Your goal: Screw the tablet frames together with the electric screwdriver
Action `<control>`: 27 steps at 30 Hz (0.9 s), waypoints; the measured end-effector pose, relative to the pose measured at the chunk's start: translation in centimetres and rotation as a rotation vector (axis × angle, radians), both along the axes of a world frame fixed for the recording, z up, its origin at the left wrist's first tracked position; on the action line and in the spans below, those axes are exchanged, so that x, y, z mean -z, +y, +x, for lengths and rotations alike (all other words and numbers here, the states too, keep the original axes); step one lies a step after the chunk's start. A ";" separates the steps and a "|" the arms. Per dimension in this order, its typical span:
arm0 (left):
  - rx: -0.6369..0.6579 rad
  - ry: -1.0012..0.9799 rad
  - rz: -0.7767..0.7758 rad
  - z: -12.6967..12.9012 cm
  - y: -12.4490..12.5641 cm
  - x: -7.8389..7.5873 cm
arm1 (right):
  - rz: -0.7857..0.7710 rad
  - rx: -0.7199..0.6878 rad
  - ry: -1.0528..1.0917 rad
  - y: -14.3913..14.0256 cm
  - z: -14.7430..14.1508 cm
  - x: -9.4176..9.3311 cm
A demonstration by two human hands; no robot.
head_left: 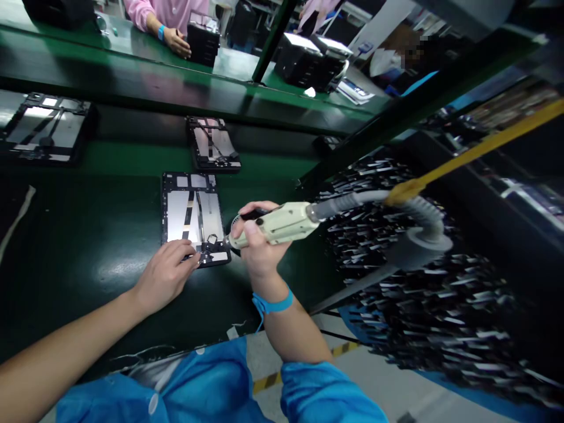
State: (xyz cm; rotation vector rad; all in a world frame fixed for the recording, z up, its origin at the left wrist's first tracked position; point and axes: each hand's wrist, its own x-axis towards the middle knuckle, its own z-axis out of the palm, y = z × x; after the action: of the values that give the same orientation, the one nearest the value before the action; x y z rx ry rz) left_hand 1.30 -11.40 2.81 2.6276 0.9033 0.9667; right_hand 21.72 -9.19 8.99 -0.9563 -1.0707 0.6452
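Note:
An opened tablet (215, 214) lies on the green bench, its metal plate, dark ribbon cables and lower circuit board exposed. My left hand (165, 273) rests at its lower left corner, fingers bent together over the bottom edge; whatever they may pinch is hidden. In my right hand (262, 249) is a cream electric screwdriver (284, 224), held at a slant, with its tip by the tablet's lower right edge. Whether the tip touches a screw cannot be made out. A blue wrist strap (275, 302) circles my right wrist.
More opened tablets lie beyond, one at centre (214, 144) and others at left (46, 129). A grey hose (423, 211) with a yellow strap (484, 144) runs from the screwdriver. At right stands a rack of dark parts (423, 299). Across the bench, a person's hand (177, 42) is beside stacked black trays (203, 41).

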 end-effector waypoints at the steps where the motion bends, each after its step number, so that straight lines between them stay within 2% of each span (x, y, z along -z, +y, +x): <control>1: 0.014 0.010 -0.002 0.0 0.1 -0.1 | -0.010 -0.048 0.001 -0.5 -0.5 0.0; 4: 0.018 0.067 -0.004 0.0 0.1 -0.3 | -0.023 -0.158 0.000 -1.3 -1.3 0.1; 7: 0.004 0.119 0.009 0.2 -0.1 -0.5 | -0.025 -0.185 -0.004 -1.5 -1.4 0.1; 13: -0.063 0.060 0.010 0.1 -0.4 0.1 | -0.009 -0.254 -0.003 -1.8 -1.7 0.5; 20: -0.062 0.082 -0.057 -0.4 -0.4 0.2 | -0.028 -0.255 -0.074 -2.0 -2.2 1.5; 27: -0.046 0.053 -0.029 -0.5 -0.5 0.2 | -0.094 -0.255 -0.092 -2.4 -2.9 1.0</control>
State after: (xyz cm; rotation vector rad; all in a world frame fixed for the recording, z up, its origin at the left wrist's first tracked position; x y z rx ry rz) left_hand 0.83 -11.92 2.58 2.6304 0.9859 0.8913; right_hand 18.86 -11.62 8.00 -0.9451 -1.2660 0.8731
